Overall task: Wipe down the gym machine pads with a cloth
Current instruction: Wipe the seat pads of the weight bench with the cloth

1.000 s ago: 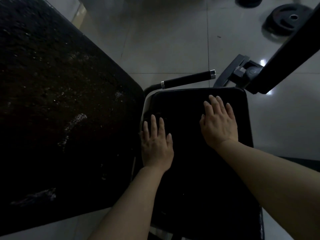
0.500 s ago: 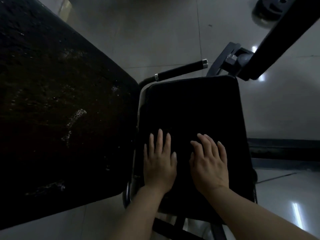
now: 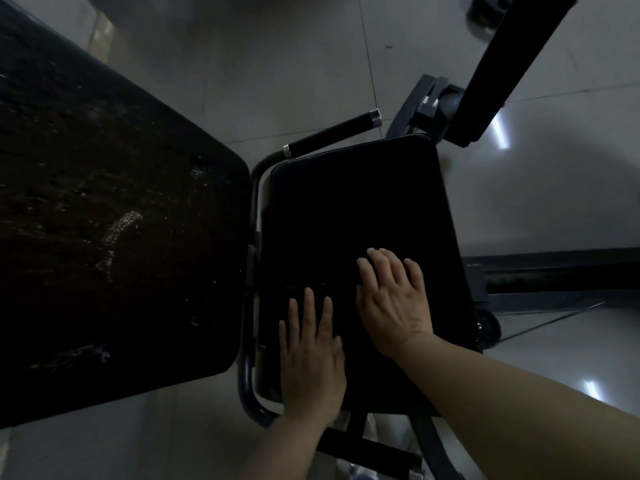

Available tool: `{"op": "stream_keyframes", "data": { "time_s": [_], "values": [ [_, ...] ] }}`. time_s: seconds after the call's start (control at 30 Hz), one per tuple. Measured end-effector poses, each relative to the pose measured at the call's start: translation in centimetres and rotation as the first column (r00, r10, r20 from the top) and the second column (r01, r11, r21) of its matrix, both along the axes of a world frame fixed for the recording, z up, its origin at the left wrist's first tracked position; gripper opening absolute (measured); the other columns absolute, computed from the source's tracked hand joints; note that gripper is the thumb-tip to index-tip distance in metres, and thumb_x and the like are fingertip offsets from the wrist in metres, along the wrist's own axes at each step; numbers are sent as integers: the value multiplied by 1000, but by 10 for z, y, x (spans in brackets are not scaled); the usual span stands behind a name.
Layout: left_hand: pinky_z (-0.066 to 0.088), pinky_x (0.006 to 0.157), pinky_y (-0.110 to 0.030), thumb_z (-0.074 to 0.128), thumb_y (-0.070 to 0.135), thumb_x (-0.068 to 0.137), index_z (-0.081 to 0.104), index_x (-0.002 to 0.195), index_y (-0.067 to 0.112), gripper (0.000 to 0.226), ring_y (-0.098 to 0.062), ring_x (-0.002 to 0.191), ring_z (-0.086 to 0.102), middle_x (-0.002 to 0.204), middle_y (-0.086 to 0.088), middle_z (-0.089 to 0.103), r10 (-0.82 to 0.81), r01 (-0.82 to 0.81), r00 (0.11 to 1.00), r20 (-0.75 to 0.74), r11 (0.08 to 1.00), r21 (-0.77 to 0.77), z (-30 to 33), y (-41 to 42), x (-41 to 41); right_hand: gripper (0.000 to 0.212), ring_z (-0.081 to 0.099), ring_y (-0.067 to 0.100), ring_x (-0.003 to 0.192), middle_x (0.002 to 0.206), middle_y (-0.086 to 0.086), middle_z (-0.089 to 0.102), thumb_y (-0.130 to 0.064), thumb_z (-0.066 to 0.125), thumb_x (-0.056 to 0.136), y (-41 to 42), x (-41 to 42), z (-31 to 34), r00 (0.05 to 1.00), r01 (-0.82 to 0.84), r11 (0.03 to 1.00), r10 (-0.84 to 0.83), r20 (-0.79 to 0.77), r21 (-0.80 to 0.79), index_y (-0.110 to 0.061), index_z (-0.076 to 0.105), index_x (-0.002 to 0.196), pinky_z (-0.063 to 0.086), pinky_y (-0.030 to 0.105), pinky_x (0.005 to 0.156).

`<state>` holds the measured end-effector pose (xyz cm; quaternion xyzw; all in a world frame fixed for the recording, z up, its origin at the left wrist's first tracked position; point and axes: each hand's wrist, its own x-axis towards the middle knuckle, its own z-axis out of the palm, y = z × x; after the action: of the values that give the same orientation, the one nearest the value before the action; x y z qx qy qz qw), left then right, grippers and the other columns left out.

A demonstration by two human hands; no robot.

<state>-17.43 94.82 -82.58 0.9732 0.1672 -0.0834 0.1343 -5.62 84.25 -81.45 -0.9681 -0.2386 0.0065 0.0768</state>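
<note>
both hands (image 3: 349, 337) lie flat (fingers straight) on black seat pad (image 3: 353, 209).

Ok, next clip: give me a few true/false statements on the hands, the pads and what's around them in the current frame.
1. Both hands lie flat on the smaller black seat pad. True: the left hand and the right hand rest palm down, fingers straight.
2. The right hand grips the handle bar. False: the bar lies beyond the pad's far edge, untouched.
3. A bright cloth shows clearly under the palms. False: no cloth can be made out in this dark picture.
4. The large pad on the left shows pale marks. True.
5. The left hand lies farther from the person than the right. False: it lies nearer, by the pad's near edge.
</note>
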Motion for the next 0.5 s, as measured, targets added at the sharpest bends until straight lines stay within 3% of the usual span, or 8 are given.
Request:
{"op": "stream_keyframes", "data": {
  "time_s": [0.17, 0.3, 0.4, 0.5],
  "values": [
    [-4, 118, -39, -2, 54, 91, -7, 149, 32, 62, -16, 144, -19, 158, 5, -15, -16, 15, 999, -36, 999, -38, 6, 35, 57, 53, 36, 24, 126, 129, 11, 56, -35, 33, 88, 0, -1, 2, 1000, 24, 1000, -24, 10, 4, -8, 57, 126, 25, 45, 103],
    [-5, 117, -40, 16, 42, 99, 4, 152, 27, 57, -22, 146, -12, 160, -1, -9, 84, -85, 996, -43, 996, -10, 7, 45, 100, 52, 36, 23, 126, 130, 10, 55, -35, 33, 88, 1, 0, 3, 1000, 20, 1000, -20, 0, -9, -10, 57, 126, 24, 44, 104],
    [1, 116, -42, 11, 43, 95, 3, 150, 25, 58, -24, 147, -4, 160, -3, -1, 19, -19, 999, 35, 1000, 7, 3, 26, 66, 52, 37, 24, 127, 132, 11, 53, -34, 33, 87, 1, 1, 3, 1000, 16, 1000, -17, -11, -14, -9, 57, 126, 24, 44, 105],
    [14, 118, -42, 20, 38, 96, 9, 149, 27, 56, -25, 147, 7, 160, -2, 11, -71, 70, 996, 53, 998, 7, 2, 3, 6, 53, 37, 25, 128, 133, 12, 52, -35, 31, 88, 1, 0, 5, 1000, 14, 1000, -15, -24, -28, -9, 55, 127, 23, 44, 107]
  ]
}}
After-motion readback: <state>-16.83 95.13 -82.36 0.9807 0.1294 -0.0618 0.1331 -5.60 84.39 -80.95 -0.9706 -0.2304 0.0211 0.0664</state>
